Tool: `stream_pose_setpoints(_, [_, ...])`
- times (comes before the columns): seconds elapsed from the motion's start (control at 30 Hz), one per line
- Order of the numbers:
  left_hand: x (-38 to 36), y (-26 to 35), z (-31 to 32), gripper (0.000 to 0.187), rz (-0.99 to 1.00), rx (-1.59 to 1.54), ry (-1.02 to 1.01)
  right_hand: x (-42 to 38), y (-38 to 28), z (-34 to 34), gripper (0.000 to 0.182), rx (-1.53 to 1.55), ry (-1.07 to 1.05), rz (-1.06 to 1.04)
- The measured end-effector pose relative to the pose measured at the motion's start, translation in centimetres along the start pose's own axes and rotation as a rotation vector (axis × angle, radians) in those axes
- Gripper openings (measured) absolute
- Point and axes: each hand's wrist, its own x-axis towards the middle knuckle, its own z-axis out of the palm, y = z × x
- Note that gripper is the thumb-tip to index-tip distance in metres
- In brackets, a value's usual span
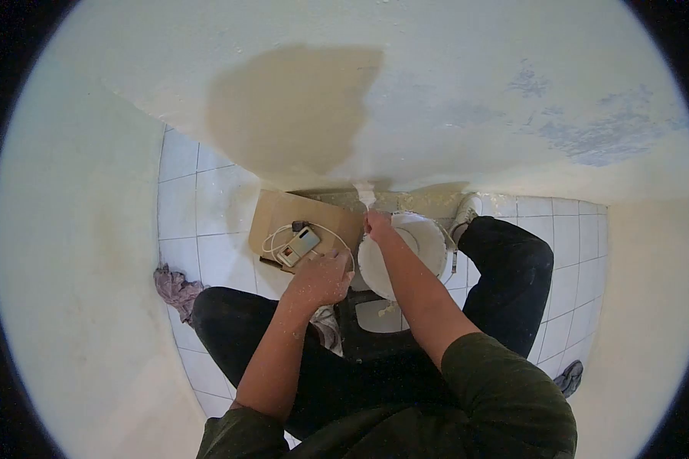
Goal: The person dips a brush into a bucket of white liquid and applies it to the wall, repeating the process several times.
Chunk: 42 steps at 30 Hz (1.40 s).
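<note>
My right hand (377, 223) is closed around the handle of a putty knife (366, 196), whose pale, widening blade meets the foot of the wall. Right below that forearm stands a round white bucket (422, 237) with whitish material inside. My left hand (325, 277) hovers over the near edge of a cardboard sheet (275, 205), its fingers curled; anything inside them is hidden. Close to those fingers, on the cardboard, lies a small pale box-shaped device (298, 246) with a white cable (268, 243) looped around it.
The wall ahead (436, 99) has a large tan patch and bluish worn areas. A dark stool-like frame (351, 325) stands between my legs. Crumpled cloths lie on the tiled floor, a pinkish one (177, 292) at left and a grey one (569, 378) at right. Side walls stand close.
</note>
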Motion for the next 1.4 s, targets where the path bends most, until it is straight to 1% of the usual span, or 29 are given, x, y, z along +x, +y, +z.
stream_pose_setpoints(0.03, [0.4,-0.5,0.6,0.047,0.005,0.009,-0.004,0.9,0.3,0.2,0.007,-0.270,-0.048,-0.130])
stream_pose_setpoints(0.07, [0.7,-1.0,1.1,0.048,0.011,0.020,-0.008,1.7,0.4,0.5,0.007,0.040,0.019,-0.121])
stream_pose_setpoints(0.1, [0.7,-0.9,0.7,0.048,-0.008,0.006,-0.015,4.2,2.7,3.1,0.012,0.349,0.086,-0.107])
stream_pose_setpoints(0.17, [0.4,-0.2,-0.3,0.048,-0.042,-0.023,-0.027,7.3,5.9,6.1,0.018,0.619,0.290,-0.221])
stream_pose_setpoints(0.2, [0.7,-0.4,-0.2,0.048,-0.046,-0.027,-0.030,8.1,7.0,7.0,0.018,0.575,0.427,-0.352])
stream_pose_setpoints(0.27, [1.0,-0.8,0.3,0.048,-0.049,-0.038,-0.038,8.5,7.8,6.9,0.018,0.482,0.438,-0.355])
stream_pose_setpoints(0.3, [1.0,-0.6,0.0,0.048,-0.060,-0.038,-0.056,8.2,7.8,6.0,0.018,0.433,0.314,-0.228])
stream_pose_setpoints(0.37, [0.9,0.0,-0.8,0.048,-0.078,-0.042,-0.085,7.3,8.2,5.0,0.018,0.499,0.181,0.005])
stream_pose_setpoints(0.4, [1.1,-0.1,-0.8,0.049,-0.071,-0.028,-0.083,3.5,4.7,1.3,0.018,0.920,0.135,0.304])
stream_pose_setpoints(0.43, [1.3,-0.4,-0.5,0.049,-0.064,-0.014,-0.085,-2.0,0.2,-3.0,0.017,1.349,0.202,0.603])
stream_pose_setpoints(0.47, [1.3,-0.5,-0.4,0.049,-0.055,0.000,-0.088,-5.0,-1.9,-5.5,0.017,1.417,0.198,0.594])
stream_pose_setpoints(0.53, [1.0,-0.3,-0.5,0.050,-0.040,-0.029,-0.081,-9.1,-4.3,-7.9,0.018,1.548,0.209,0.574])
stream_pose_setpoints(0.73, [0.1,1.4,-1.8,0.053,-0.081,-0.011,-0.155,-15.1,-3.7,-8.5,0.020,1.768,0.126,0.161])
stream_pose_setpoints(0.77, [0.0,1.5,-1.8,0.054,-0.083,-0.006,-0.168,-15.6,-3.6,-8.6,0.019,1.774,0.138,0.141])
stream_pose_setpoints(0.83, [0.2,1.1,-0.8,0.046,-0.020,0.021,-0.069,-16.0,-3.7,-8.7,0.019,1.788,0.155,0.097])
stream_pose_setpoints(0.87, [0.2,1.0,-0.4,0.042,0.007,0.034,-0.019,-15.7,-3.9,-8.8,0.019,1.736,0.197,0.165])
stream_pose_setpoints(0.97, [0.0,1.4,-0.1,0.041,0.036,0.034,0.064,-13.9,-4.5,-9.5,0.016,1.614,0.276,0.358])
stream_pose_setpoints(1.03, [0.4,1.9,-0.8,0.051,-0.020,0.051,-0.086,-12.3,-4.4,-9.7,0.014,1.576,0.287,0.478])
stream_pose_setpoints(1.07, [0.7,2.0,-1.1,0.055,-0.049,0.059,-0.160,-11.5,-4.3,-9.8,0.011,1.569,0.287,0.491])
stream_pose_setpoints(1.17, [1.2,1.9,-0.5,0.049,-0.025,0.041,-0.164,-9.2,-3.4,-9.1,0.016,1.542,0.294,0.558])
stream_pose_setpoints(1.23, [1.3,1.8,-0.1,0.047,0.029,0.009,-0.077,-7.2,-2.8,-8.2,0.020,1.515,0.318,0.635])
stream_pose_setpoints(1.27, [1.4,1.7,0.1,0.047,0.058,-0.006,-0.032,-6.2,-2.3,-8.0,0.017,1.479,0.254,0.634])
stream_pose_setpoints(1.37, [1.8,1.5,0.6,0.034,0.125,-0.060,0.056,-2.8,0.0,-7.0,0.010,1.394,0.094,0.637])
stream_pose_setpoints(1.4, [1.9,1.5,0.5,0.035,0.104,-0.046,0.018,-2.2,0.3,-7.1,0.009,1.391,0.064,0.641])
